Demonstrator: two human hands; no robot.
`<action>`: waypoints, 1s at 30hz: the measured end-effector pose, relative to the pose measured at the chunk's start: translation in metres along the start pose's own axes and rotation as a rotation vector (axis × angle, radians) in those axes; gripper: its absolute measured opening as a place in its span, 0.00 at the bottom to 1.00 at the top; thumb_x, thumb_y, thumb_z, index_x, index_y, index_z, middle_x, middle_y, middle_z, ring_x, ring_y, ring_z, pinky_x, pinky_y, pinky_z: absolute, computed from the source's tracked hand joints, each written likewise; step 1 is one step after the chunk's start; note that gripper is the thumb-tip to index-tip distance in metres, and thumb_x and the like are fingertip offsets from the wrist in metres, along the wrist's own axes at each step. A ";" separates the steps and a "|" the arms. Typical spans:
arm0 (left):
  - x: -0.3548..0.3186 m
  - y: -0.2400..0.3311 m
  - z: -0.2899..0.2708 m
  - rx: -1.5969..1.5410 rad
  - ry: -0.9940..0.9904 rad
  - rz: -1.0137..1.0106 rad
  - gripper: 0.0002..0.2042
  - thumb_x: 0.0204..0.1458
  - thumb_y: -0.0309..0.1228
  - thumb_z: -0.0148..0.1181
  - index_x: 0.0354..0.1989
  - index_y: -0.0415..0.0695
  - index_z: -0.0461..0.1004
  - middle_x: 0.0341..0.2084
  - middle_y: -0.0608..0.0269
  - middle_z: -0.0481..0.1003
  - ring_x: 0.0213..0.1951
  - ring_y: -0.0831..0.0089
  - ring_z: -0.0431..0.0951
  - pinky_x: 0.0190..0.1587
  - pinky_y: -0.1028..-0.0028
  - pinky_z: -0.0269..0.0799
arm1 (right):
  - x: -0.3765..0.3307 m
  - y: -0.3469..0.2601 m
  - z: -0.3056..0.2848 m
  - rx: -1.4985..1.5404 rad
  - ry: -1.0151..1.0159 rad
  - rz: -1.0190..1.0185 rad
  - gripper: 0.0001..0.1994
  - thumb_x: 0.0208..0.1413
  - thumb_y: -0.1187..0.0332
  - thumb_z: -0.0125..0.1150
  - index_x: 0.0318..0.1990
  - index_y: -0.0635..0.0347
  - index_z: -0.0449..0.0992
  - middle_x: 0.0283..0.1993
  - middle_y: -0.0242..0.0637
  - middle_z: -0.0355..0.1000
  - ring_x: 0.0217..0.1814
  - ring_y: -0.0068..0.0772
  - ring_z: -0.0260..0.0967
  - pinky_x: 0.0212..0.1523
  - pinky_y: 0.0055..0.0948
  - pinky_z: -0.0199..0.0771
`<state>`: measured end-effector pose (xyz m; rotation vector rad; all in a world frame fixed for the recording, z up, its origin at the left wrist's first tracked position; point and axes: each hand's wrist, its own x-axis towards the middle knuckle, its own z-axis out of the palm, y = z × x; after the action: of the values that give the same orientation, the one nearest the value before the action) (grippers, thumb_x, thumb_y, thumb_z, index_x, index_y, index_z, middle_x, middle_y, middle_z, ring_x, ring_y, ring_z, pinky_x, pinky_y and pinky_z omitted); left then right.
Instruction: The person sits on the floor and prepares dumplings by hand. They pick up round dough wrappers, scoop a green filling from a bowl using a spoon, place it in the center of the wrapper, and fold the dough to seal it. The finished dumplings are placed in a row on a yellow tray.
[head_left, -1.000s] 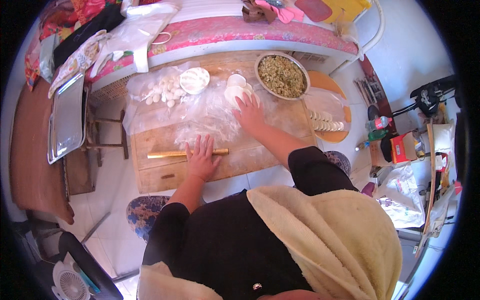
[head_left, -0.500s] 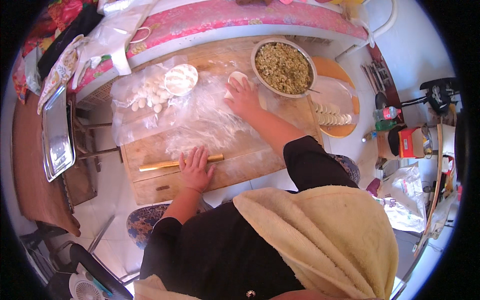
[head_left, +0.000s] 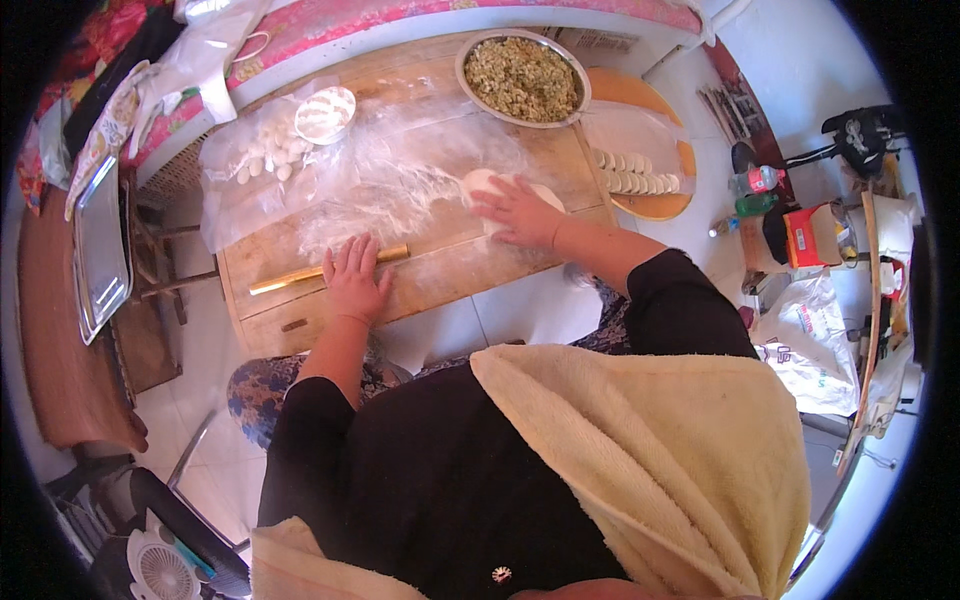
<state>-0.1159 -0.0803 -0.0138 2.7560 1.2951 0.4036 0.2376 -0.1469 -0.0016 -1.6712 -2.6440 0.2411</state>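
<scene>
My left hand lies with spread fingers over a golden-yellow rolling pin near the table's front edge. To the right, my right hand rests flat, fingers apart, on thin pale rounds of dough; the hand hides part of them, and their number cannot be made out. White flour is smeared over the wooden table between the hands. Small dough balls sit on plastic sheeting at the far left, beside a white bowl of flour.
A large metal bowl of chopped filling stands at the table's far right. Beyond the right edge, a round orange board carries rows of folded dumplings. A metal tray leans at left. A pink-covered bed borders the far side.
My right hand has moved nearer and to the right, from beside the filling bowl, with dough under it. My left hand stays on the rolling pin. The whole view has shifted.
</scene>
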 end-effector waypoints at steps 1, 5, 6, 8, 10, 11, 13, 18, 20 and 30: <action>0.000 0.000 -0.001 0.008 0.014 0.015 0.26 0.49 0.46 0.55 0.57 0.51 0.67 0.59 0.67 0.65 0.62 0.65 0.61 0.66 0.52 0.41 | -0.002 -0.005 -0.001 0.020 -0.007 -0.087 0.28 0.53 0.51 0.56 0.63 0.39 0.61 0.72 0.25 0.47 0.74 0.47 0.39 0.66 0.66 0.40; 0.002 0.000 -0.003 0.021 -0.004 0.011 0.26 0.48 0.45 0.56 0.57 0.52 0.67 0.59 0.67 0.65 0.62 0.65 0.61 0.66 0.53 0.42 | -0.015 -0.010 -0.001 0.099 -0.045 -0.409 0.28 0.52 0.52 0.58 0.62 0.39 0.63 0.72 0.25 0.48 0.74 0.46 0.39 0.67 0.64 0.38; 0.002 0.003 -0.003 0.016 -0.021 0.002 0.27 0.47 0.45 0.57 0.57 0.52 0.67 0.59 0.67 0.65 0.62 0.65 0.61 0.66 0.53 0.42 | -0.022 -0.004 -0.001 0.113 -0.065 -0.477 0.27 0.52 0.52 0.58 0.61 0.39 0.64 0.72 0.24 0.48 0.74 0.45 0.39 0.67 0.64 0.38; 0.002 0.004 -0.005 0.019 -0.064 -0.009 0.27 0.46 0.43 0.58 0.57 0.51 0.66 0.59 0.66 0.65 0.63 0.63 0.60 0.66 0.53 0.42 | -0.035 0.011 0.002 0.164 -0.095 -0.542 0.27 0.51 0.53 0.59 0.60 0.38 0.65 0.72 0.25 0.48 0.75 0.45 0.39 0.67 0.63 0.38; 0.000 0.005 -0.009 0.023 -0.117 -0.019 0.28 0.45 0.40 0.59 0.58 0.50 0.64 0.60 0.64 0.64 0.63 0.61 0.59 0.66 0.52 0.42 | -0.047 0.031 0.000 0.208 -0.116 -0.576 0.27 0.50 0.54 0.61 0.60 0.38 0.66 0.72 0.25 0.49 0.75 0.45 0.39 0.67 0.63 0.37; 0.004 0.008 -0.011 0.008 -0.134 -0.029 0.28 0.44 0.39 0.59 0.58 0.51 0.64 0.60 0.63 0.64 0.64 0.60 0.59 0.66 0.52 0.42 | -0.053 0.040 -0.001 0.228 -0.120 -0.573 0.27 0.50 0.55 0.61 0.60 0.38 0.66 0.72 0.24 0.49 0.75 0.44 0.39 0.67 0.63 0.37; 0.007 0.008 -0.009 0.003 -0.118 -0.015 0.28 0.44 0.38 0.59 0.58 0.51 0.64 0.60 0.63 0.64 0.64 0.59 0.59 0.66 0.51 0.42 | -0.060 0.051 -0.006 0.271 -0.133 -0.565 0.28 0.48 0.56 0.63 0.59 0.39 0.66 0.71 0.26 0.49 0.74 0.45 0.40 0.67 0.64 0.36; 0.000 0.008 -0.001 0.090 -0.065 -0.016 0.28 0.42 0.36 0.54 0.58 0.51 0.65 0.60 0.65 0.64 0.63 0.60 0.59 0.65 0.49 0.42 | -0.068 0.039 -0.038 0.388 -0.076 -0.508 0.24 0.49 0.60 0.62 0.56 0.46 0.68 0.67 0.34 0.56 0.71 0.44 0.48 0.65 0.60 0.44; 0.003 0.008 0.002 0.142 -0.071 -0.030 0.27 0.41 0.33 0.52 0.56 0.52 0.66 0.61 0.66 0.63 0.64 0.60 0.59 0.65 0.48 0.42 | -0.078 0.039 -0.047 0.417 -0.075 -0.455 0.21 0.49 0.62 0.62 0.53 0.50 0.71 0.60 0.38 0.63 0.66 0.44 0.56 0.63 0.54 0.53; 0.024 0.081 0.013 0.334 -0.298 -0.579 0.20 0.55 0.31 0.44 0.58 0.56 0.64 0.67 0.72 0.54 0.69 0.67 0.47 0.68 0.46 0.33 | -0.235 0.062 -0.224 1.191 0.076 0.363 0.11 0.54 0.67 0.59 0.42 0.62 0.76 0.36 0.38 0.70 0.37 0.32 0.69 0.40 0.24 0.68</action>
<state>-0.0373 -0.1134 -0.0071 2.3566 2.1050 -0.2756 0.4140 -0.3036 0.2301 -1.5196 -1.4500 1.3532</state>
